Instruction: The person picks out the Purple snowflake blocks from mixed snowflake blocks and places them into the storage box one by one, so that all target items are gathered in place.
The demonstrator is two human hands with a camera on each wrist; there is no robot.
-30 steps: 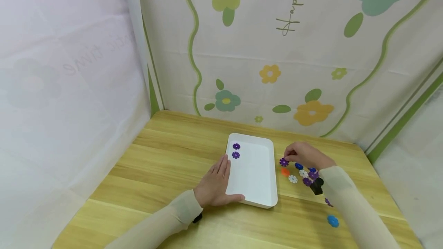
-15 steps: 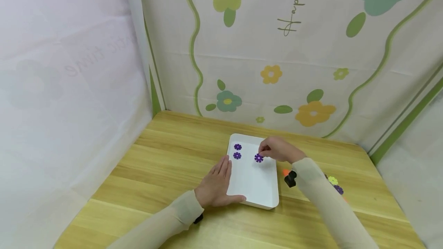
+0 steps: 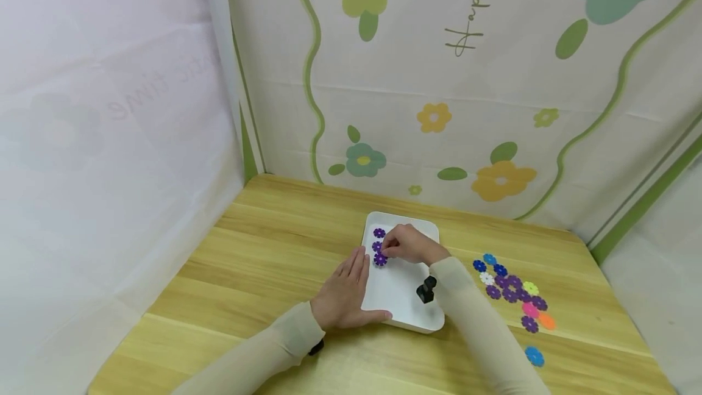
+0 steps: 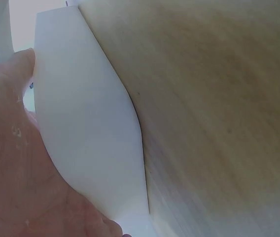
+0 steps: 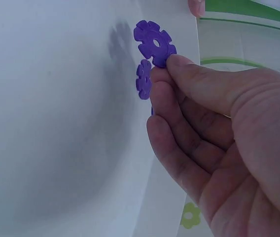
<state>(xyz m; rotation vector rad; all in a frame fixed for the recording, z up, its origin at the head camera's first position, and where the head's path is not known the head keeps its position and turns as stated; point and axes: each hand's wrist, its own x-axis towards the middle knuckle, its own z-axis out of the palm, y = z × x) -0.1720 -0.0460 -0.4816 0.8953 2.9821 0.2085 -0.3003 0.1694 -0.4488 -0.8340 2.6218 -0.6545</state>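
A white rectangular tray (image 3: pixel 403 297) lies on the wooden table. My left hand (image 3: pixel 342 294) rests along its left side and near corner, fingers straight, thumb spread over the near edge; in the left wrist view the hand (image 4: pixel 26 158) lies against the tray's outer wall (image 4: pixel 88 108). Over the tray's left part, my right hand (image 3: pixel 406 244) pinches a purple flower-shaped plastic disc (image 5: pixel 155 42) between thumb and forefinger. A second purple disc (image 5: pixel 144 80) shows just beyond it. In the head view, two purple discs lie in the tray in a column, the farther disc (image 3: pixel 379 233) nearest the back.
Right of the tray, loose flower discs lie on the table (image 3: pixel 296 212): several purple ones (image 3: pixel 510 294), blue (image 3: pixel 479 266), white (image 3: pixel 486 278), yellow (image 3: pixel 530 288), pink (image 3: pixel 529 309) and orange (image 3: pixel 546 321). A light blue disc (image 3: pixel 534 356) lies nearer. A flowered cloth (image 3: pixel 395 90) hangs behind the table.
My right hand has carried a purple disc from the table at the right, across the tray's rim, to below the two purple discs at the tray's left. My left hand has stayed in place.
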